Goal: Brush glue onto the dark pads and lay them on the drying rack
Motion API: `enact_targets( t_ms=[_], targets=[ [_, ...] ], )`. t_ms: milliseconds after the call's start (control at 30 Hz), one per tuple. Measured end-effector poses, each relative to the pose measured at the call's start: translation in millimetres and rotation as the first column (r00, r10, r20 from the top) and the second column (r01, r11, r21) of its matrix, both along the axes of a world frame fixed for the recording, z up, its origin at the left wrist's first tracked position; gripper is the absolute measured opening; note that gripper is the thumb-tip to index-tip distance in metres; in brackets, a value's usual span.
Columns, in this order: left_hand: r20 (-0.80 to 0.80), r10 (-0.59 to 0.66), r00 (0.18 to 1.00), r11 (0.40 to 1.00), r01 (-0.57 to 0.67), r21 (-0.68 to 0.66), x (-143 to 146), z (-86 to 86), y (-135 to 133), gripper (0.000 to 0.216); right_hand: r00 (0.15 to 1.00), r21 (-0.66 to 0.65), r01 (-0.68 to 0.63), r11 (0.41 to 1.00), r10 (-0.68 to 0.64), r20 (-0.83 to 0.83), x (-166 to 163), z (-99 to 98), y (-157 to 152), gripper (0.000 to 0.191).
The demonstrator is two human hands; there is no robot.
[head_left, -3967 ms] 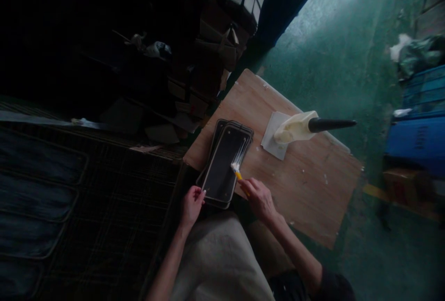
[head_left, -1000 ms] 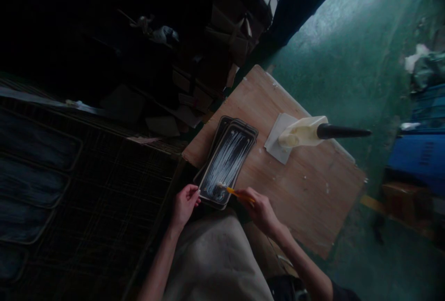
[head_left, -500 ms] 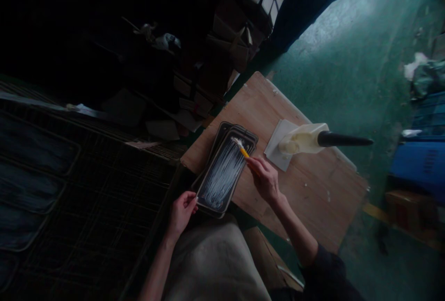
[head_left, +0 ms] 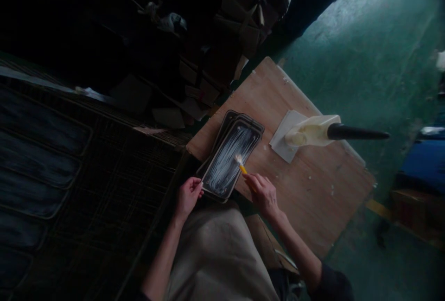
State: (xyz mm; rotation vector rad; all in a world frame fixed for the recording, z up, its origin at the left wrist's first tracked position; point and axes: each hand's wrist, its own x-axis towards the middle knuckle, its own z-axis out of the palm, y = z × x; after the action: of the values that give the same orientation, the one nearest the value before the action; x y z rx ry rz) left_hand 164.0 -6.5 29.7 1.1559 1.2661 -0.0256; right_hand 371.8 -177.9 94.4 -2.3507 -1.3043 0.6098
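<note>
A dark rectangular tray (head_left: 222,166), its surface streaked with a whitish coating, lies on top of a small stack of similar trays on a wooden board. My left hand (head_left: 189,196) pinches its near left corner between thumb and fingers. In my right hand (head_left: 263,192) is a small brush (head_left: 242,167) with a yellow handle, whose pale bristles touch the coating near the tray's right edge. To the right, a translucent bottle (head_left: 313,130) with a long black nozzle stands on a white square pad (head_left: 284,148).
The wooden board (head_left: 313,203) carries the stack and bottle. At left, several coated trays (head_left: 45,152) sit on a dark wire rack (head_left: 135,189). Cardboard pieces (head_left: 168,118) lie beyond it. A blue crate (head_left: 424,162) and a brown box (head_left: 413,208) stand on the green floor at right.
My right hand has drawn the brush from the tray's far end back toward its middle right. My left hand keeps its hold on the corner. The whole view has shifted slightly.
</note>
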Motion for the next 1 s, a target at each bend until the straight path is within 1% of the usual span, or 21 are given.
enact_targets(
  t_ms=[100,200,300,400,500,600,700,767,833,900,967,1000],
  targets=[
    [0.004,0.017,1.0,1.0,-0.017,-0.012,2,2.6,0,0.029,0.993,-0.025,-0.016,1.0,0.013,-0.115,-43,14.5,-11,0.023],
    [0.0,0.029,1.0,0.999,-0.029,-0.02,3,3.8,0,0.03,0.976,-0.055,0.001,0.998,-0.013,-0.217,-75,30.1,-20,0.024],
    [-0.005,0.04,0.999,0.999,-0.04,-0.026,3,5.0,-1,0.031,0.95,-0.062,0.008,0.998,-0.027,-0.31,-88,44.8,-25,0.021],
    [0.01,0.044,0.999,0.998,-0.044,-0.038,4,7.3,-2,0.031,0.93,-0.017,0.066,0.998,-0.068,-0.362,-82,53.3,-24,0.021],
    [0.018,0.05,0.999,0.997,-0.049,-0.06,5,10.4,-3,0.031,0.919,0.058,0.163,0.985,-0.13,-0.373,-65,48.0,-13,0.023],
    [0.009,0.061,0.998,0.996,-0.061,-0.072,6,13.0,-4,0.033,0.921,0.094,0.204,0.974,-0.159,-0.354,-59,32.4,5,0.022],
    [0.008,0.069,0.998,0.995,-0.068,-0.072,6,13.6,-5,0.035,0.925,0.076,0.162,0.984,-0.124,-0.36,-73,20.4,17,0.022],
    [0.006,0.077,0.997,0.995,-0.077,-0.069,6,12.4,-6,0.035,0.914,0.076,0.111,0.991,-0.072,-0.4,-86,17.1,18,0.022],
    [-0.004,0.095,0.996,0.993,-0.095,-0.067,6,10.1,-7,0.035,0.895,0.096,0.101,0.99,-0.048,-0.443,-90,14.7,14,0.021],
    [-0.015,0.105,0.994,0.992,-0.105,-0.064,5,7.2,-8,0.035,0.883,0.113,0.152,0.982,-0.084,-0.461,-79,10.1,11,0.02],
    [-0.01,0.096,0.995,0.993,-0.097,-0.064,5,4.8,-9,0.035,0.894,0.128,0.232,0.964,-0.16,-0.418,-51,3.6,11,0.021],
    [-0.006,0.087,0.996,0.994,-0.088,-0.066,5,4.0,-9,0.034,0.908,0.138,0.267,0.954,-0.2,-0.369,-32,0.4,12,0.022]
  ],
)
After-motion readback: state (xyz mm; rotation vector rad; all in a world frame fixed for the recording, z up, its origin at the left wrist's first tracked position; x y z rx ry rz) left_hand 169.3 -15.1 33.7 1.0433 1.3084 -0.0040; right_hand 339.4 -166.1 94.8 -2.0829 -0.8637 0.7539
